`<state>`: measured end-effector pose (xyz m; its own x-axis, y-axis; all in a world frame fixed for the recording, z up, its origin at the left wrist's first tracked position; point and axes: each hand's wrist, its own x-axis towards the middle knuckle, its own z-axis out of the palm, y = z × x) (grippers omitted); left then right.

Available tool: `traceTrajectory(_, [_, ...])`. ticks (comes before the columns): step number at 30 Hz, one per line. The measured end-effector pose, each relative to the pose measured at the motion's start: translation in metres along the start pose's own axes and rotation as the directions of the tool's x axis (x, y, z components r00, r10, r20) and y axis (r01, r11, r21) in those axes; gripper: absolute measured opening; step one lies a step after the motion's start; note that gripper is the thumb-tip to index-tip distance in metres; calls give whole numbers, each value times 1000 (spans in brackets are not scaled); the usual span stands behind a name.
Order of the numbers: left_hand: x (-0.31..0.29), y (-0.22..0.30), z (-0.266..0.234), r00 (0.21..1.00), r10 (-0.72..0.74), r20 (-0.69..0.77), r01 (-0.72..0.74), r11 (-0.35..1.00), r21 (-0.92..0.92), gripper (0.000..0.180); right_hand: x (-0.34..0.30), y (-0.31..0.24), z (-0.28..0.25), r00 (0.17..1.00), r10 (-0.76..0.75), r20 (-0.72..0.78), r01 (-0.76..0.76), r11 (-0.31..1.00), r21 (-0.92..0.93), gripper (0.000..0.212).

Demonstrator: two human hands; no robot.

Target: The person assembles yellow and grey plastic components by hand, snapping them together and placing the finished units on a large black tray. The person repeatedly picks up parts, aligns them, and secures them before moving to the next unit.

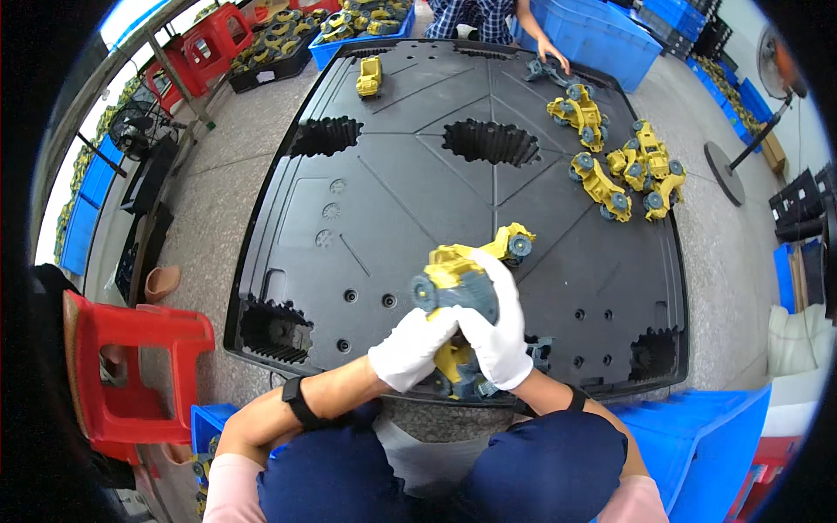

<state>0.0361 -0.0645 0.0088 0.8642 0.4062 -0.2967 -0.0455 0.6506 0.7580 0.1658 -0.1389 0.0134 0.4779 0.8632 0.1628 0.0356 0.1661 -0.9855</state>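
Observation:
Both of my hands wear white gloves and meet at a yellow and dark grey toy truck (455,268), raised over the near part of the black table. My right hand (499,336) wraps its side, fingers reaching up along it. At its lower edge, my left hand (413,350) grips with closed fingers. Just beyond the right fingers, another yellow toy truck (513,241) shows a grey wheel; the held one partly covers it. Below my hands, more yellow and grey toy parts (453,364) lie at the table's near edge, partly hidden by the gloves.
The black plastic table (410,187) has toothed cutouts. Several toy trucks (649,161) cluster at its right; one toy truck (370,77) stands far left. A co-worker's hand (553,56) touches grey parts (547,71). A red stool (139,366) and blue bin (697,444) flank me.

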Motion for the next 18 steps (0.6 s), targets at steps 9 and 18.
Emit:
traceTrajectory(9, [-231, 96, -170, 728, 305, -613, 122, 824, 554, 33, 21, -20, -82, 988, 101, -113, -135, 926, -353, 35])
traceTrajectory(18, [-471, 61, -69, -347, -186, -919, 914, 151, -376, 36, 69, 48, -99, 885, -186, 427, 462, 230, -857, 54])
